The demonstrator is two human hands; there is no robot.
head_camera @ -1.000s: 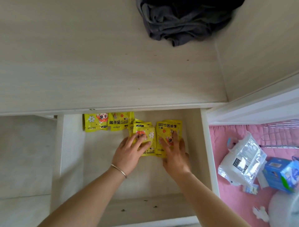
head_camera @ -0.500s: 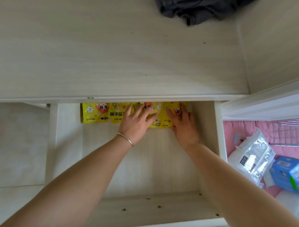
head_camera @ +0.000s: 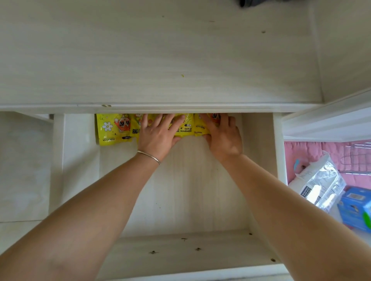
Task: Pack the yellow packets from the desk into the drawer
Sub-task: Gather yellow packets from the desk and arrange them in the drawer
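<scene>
Several yellow hand-warmer packets [head_camera: 112, 128] lie in a row at the back of the open white drawer [head_camera: 259, 160], partly tucked under the desk's front edge. My left hand [head_camera: 158, 134], a thin bracelet on its wrist, presses flat with spread fingers on the middle packets. My right hand [head_camera: 222, 134] rests with straight fingers on the rightmost packets [head_camera: 200, 129]. The desk top [head_camera: 160, 60] above shows no packets.
A dark grey cloth [head_camera: 253, 2] peeks in at the top edge of the desk. To the right of the drawer, a clear plastic bag [head_camera: 319, 182] and a blue box [head_camera: 355, 208] lie on pink bedding [head_camera: 313, 148].
Both hands pushed the loose packets from mid-drawer to the back, in line with the left ones. The view has tipped down, so the grey cloth has nearly left the frame.
</scene>
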